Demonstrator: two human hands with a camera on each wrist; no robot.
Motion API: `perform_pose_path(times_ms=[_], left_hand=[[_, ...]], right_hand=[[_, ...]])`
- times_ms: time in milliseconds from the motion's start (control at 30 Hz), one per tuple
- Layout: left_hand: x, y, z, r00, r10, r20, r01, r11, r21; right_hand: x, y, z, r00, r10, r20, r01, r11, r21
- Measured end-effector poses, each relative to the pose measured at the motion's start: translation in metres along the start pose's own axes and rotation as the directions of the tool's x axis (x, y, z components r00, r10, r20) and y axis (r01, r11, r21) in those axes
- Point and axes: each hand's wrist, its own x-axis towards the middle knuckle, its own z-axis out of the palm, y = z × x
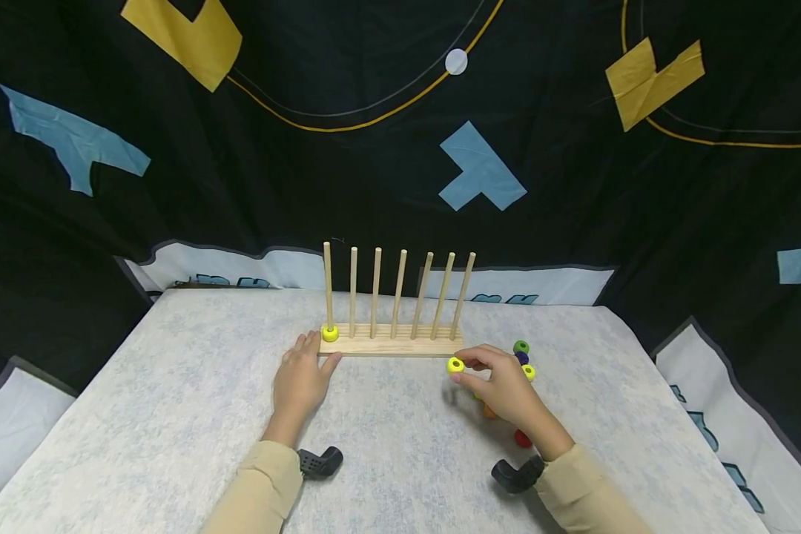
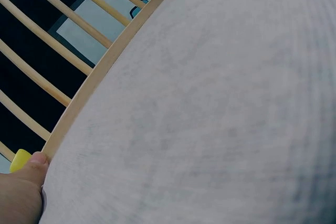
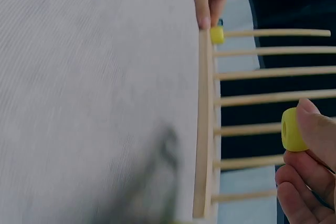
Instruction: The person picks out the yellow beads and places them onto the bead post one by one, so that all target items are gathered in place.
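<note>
A wooden stand point(image 1: 387, 347) with a row of upright pegs stands on the table, and a yellow bead point(image 1: 330, 334) sits at the foot of its leftmost peg. My left hand point(image 1: 300, 378) holds the left end of the base, thumb at the front edge. Between thumb and fingertips, my right hand point(image 1: 503, 382) pinches another yellow bead point(image 3: 292, 130). That bead is off the table, just in front of the base's right end, its hole visible. Other pegs carry no beads.
Right of and beneath my right hand lie loose beads: green point(image 1: 521, 346), purple point(image 1: 522, 357), yellow point(image 1: 528, 371), orange point(image 1: 489, 411) and red point(image 1: 523, 439). Some are partly hidden by the hand. A black curtain point(image 1: 374, 185) hangs behind the pale table point(image 1: 140, 415).
</note>
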Motion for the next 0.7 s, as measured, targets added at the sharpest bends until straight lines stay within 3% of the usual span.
perform_pose_path(times_ms=[367,700], left_hand=[[-0.001,0.000,0.000,1.000,0.009,-0.008,-0.009,1.000,-0.003],[-0.001,-0.001,0.002,1.000,0.012,-0.017,-0.013,1.000,-0.002]], right_hand=[[0.017,-0.030,0.022,0.998,-0.059,0.005,0.058,0.994,0.094],[0.035,-0.053,0.023,0.994,-0.105,0.010,0.103,0.990,0.099]])
